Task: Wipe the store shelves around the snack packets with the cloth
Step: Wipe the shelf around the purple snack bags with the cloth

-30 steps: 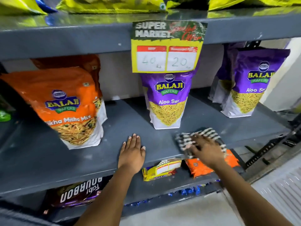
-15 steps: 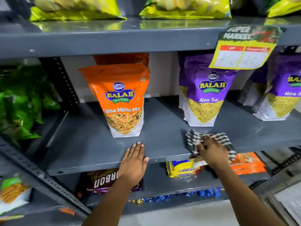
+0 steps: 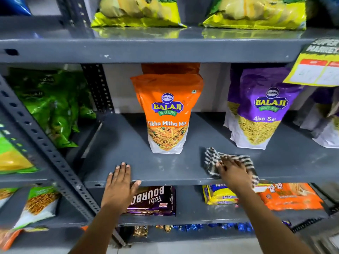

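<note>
A grey metal shelf [image 3: 165, 167] carries an upright orange Balaji Tikha Mitha Mix packet [image 3: 167, 114] in the middle and a purple Aloo Sev packet [image 3: 256, 110] to its right. A black-and-white striped cloth [image 3: 212, 160] lies flat near the shelf's front edge, between and in front of the two packets. My right hand [image 3: 233, 173] presses down on the cloth with its fingers spread over it. My left hand [image 3: 119, 184] rests flat on the shelf's front edge, left of the orange packet, holding nothing.
Green packets [image 3: 49, 105] fill the bay to the left, behind a perforated upright post [image 3: 45, 143]. Yellow chip bags [image 3: 139, 13] sit on the shelf above. Below lie a Bourbon biscuit pack [image 3: 156, 200], a yellow pack [image 3: 220, 195] and an orange pack [image 3: 291, 197]. A price tag [image 3: 315, 66] hangs at upper right.
The view has swung left, so the packets and price tag now sit further right. My right hand has slid the cloth leftward along the shelf; my left hand has stayed on the edge.
</note>
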Action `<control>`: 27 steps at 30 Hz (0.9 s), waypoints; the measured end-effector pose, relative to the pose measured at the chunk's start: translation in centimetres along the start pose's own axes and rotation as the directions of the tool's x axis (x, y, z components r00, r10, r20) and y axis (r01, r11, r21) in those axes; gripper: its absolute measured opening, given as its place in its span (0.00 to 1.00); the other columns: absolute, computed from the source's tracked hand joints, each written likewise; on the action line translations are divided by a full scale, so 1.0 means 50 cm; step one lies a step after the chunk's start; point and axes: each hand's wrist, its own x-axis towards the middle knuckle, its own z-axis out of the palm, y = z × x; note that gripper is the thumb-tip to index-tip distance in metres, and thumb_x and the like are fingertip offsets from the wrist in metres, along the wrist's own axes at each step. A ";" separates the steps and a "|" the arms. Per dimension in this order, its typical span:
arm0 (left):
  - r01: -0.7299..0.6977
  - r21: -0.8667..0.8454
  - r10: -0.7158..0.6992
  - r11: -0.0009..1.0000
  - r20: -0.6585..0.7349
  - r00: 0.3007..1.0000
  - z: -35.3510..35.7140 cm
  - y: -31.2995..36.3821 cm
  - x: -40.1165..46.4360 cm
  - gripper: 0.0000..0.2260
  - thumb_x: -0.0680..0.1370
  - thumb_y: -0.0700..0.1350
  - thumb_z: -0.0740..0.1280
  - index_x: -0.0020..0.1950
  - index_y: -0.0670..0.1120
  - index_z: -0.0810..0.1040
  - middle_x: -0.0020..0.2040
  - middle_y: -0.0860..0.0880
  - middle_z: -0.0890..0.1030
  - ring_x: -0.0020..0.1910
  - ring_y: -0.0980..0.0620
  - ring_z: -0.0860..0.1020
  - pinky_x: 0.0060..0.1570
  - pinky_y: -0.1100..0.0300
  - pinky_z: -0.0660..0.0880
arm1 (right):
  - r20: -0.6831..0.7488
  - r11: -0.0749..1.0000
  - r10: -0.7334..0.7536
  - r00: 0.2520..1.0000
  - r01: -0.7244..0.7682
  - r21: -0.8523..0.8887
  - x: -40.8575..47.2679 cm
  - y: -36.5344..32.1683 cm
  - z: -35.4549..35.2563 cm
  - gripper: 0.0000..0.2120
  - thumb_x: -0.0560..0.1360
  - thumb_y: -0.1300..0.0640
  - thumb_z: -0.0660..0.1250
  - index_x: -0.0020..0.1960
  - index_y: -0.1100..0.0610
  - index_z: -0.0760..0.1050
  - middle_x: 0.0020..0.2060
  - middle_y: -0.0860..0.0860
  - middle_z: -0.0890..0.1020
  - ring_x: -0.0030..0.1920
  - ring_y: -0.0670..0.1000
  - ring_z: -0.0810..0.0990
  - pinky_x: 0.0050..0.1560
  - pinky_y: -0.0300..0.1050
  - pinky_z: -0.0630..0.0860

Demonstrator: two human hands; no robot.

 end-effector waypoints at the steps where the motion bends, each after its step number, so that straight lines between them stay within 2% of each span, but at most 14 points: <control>1: 0.025 -0.006 -0.025 1.000 -0.012 1.000 -0.003 -0.020 -0.004 0.37 0.74 0.66 0.40 0.76 0.43 0.46 0.78 0.45 0.48 0.76 0.48 0.45 0.75 0.51 0.42 | 0.028 1.000 0.020 0.999 -0.020 0.001 -0.007 -0.016 -0.001 0.25 0.77 0.41 0.51 0.73 0.46 0.58 0.76 0.46 0.59 0.75 0.55 0.57 0.72 0.58 0.56; 4: 0.067 -0.022 -0.068 0.998 -0.041 0.997 -0.002 -0.051 -0.009 0.45 0.67 0.70 0.35 0.76 0.42 0.48 0.78 0.43 0.49 0.76 0.46 0.45 0.74 0.50 0.41 | 0.095 0.993 -0.111 0.989 0.114 -0.029 -0.055 -0.118 0.030 0.29 0.76 0.38 0.49 0.74 0.47 0.53 0.77 0.47 0.55 0.75 0.56 0.54 0.71 0.60 0.54; 7: 0.070 -0.046 -0.072 0.996 -0.046 0.996 0.006 -0.053 -0.007 0.56 0.59 0.74 0.22 0.76 0.41 0.48 0.77 0.43 0.49 0.76 0.46 0.45 0.73 0.49 0.40 | 0.145 0.951 -0.304 0.942 0.310 -0.017 -0.109 -0.226 0.074 0.34 0.74 0.34 0.49 0.75 0.49 0.49 0.77 0.49 0.52 0.76 0.57 0.51 0.71 0.61 0.53; 10: 0.072 -0.008 -0.072 0.997 -0.046 0.996 0.008 -0.055 -0.002 0.57 0.57 0.72 0.19 0.76 0.42 0.45 0.78 0.43 0.48 0.76 0.46 0.44 0.73 0.48 0.39 | 0.194 0.908 -0.406 0.893 0.418 -0.026 -0.135 -0.293 0.102 0.38 0.73 0.33 0.54 0.76 0.49 0.49 0.77 0.49 0.50 0.75 0.58 0.51 0.70 0.61 0.54; 13: 0.065 0.031 -0.064 0.997 -0.041 0.997 0.002 -0.054 -0.004 0.48 0.63 0.69 0.27 0.76 0.42 0.43 0.78 0.43 0.46 0.76 0.46 0.42 0.73 0.48 0.40 | 0.122 0.867 -0.484 0.867 0.494 -0.070 -0.138 -0.306 0.119 0.31 0.75 0.45 0.62 0.74 0.49 0.55 0.76 0.48 0.58 0.72 0.57 0.58 0.66 0.58 0.60; 16: 0.069 0.006 -0.069 0.998 -0.033 0.997 -0.004 -0.054 -0.007 0.38 0.75 0.66 0.41 0.76 0.41 0.43 0.78 0.42 0.45 0.76 0.45 0.42 0.73 0.47 0.40 | 0.020 0.837 -0.544 0.839 0.544 -0.066 -0.147 -0.300 0.122 0.26 0.75 0.61 0.61 0.71 0.47 0.64 0.71 0.47 0.70 0.67 0.57 0.66 0.61 0.53 0.68; 19: 0.061 0.004 -0.061 0.998 -0.025 0.998 -0.015 -0.051 -0.009 0.33 0.79 0.60 0.47 0.76 0.41 0.40 0.77 0.43 0.42 0.76 0.46 0.40 0.74 0.48 0.40 | 0.070 0.837 -0.547 0.834 0.548 0.006 -0.161 -0.300 0.104 0.24 0.74 0.63 0.62 0.67 0.46 0.69 0.62 0.52 0.80 0.63 0.57 0.71 0.59 0.51 0.74; 21: 0.049 0.022 -0.049 0.999 -0.003 0.999 -0.018 -0.052 -0.012 0.38 0.75 0.66 0.39 0.75 0.41 0.39 0.77 0.43 0.40 0.76 0.46 0.39 0.74 0.48 0.40 | 0.162 0.855 -0.516 0.841 0.495 0.154 -0.182 -0.301 0.073 0.21 0.74 0.57 0.65 0.66 0.47 0.71 0.60 0.54 0.81 0.62 0.56 0.75 0.61 0.48 0.74; 22: 0.033 0.007 -0.033 0.999 -0.002 0.999 -0.025 -0.050 -0.011 0.43 0.69 0.69 0.32 0.75 0.40 0.38 0.76 0.43 0.37 0.76 0.46 0.39 0.73 0.49 0.39 | 0.185 0.858 -0.508 0.841 0.475 0.196 -0.195 -0.301 0.051 0.21 0.73 0.55 0.66 0.66 0.47 0.72 0.61 0.55 0.80 0.61 0.56 0.76 0.61 0.47 0.74; 24: 0.004 -0.054 -0.006 0.999 -0.043 0.999 -0.032 -0.040 -0.011 0.53 0.56 0.72 0.19 0.72 0.39 0.35 0.73 0.45 0.34 0.75 0.47 0.39 0.72 0.53 0.35 | 0.189 0.863 -0.501 0.844 0.472 0.180 -0.222 -0.298 0.002 0.20 0.74 0.54 0.65 0.65 0.46 0.72 0.60 0.56 0.80 0.61 0.57 0.76 0.60 0.46 0.74; 25: -0.008 -0.077 -0.002 0.997 -0.136 0.991 -0.039 -0.031 -0.009 0.54 0.57 0.71 0.17 0.72 0.38 0.37 0.73 0.44 0.37 0.75 0.47 0.42 0.71 0.56 0.32 | 0.165 0.865 -0.501 0.849 0.485 0.129 -0.234 -0.295 -0.031 0.20 0.75 0.54 0.63 0.66 0.46 0.70 0.60 0.57 0.79 0.62 0.58 0.75 0.60 0.47 0.73; 27: -0.023 -0.034 0.014 0.999 -0.253 0.967 -0.075 -0.007 -0.001 0.46 0.71 0.67 0.25 0.72 0.34 0.54 0.74 0.38 0.57 0.73 0.44 0.58 0.70 0.60 0.34 | 0.055 0.859 -0.513 0.857 0.510 0.049 -0.263 -0.292 -0.112 0.21 0.76 0.55 0.61 0.68 0.43 0.67 0.60 0.57 0.78 0.62 0.59 0.74 0.58 0.49 0.73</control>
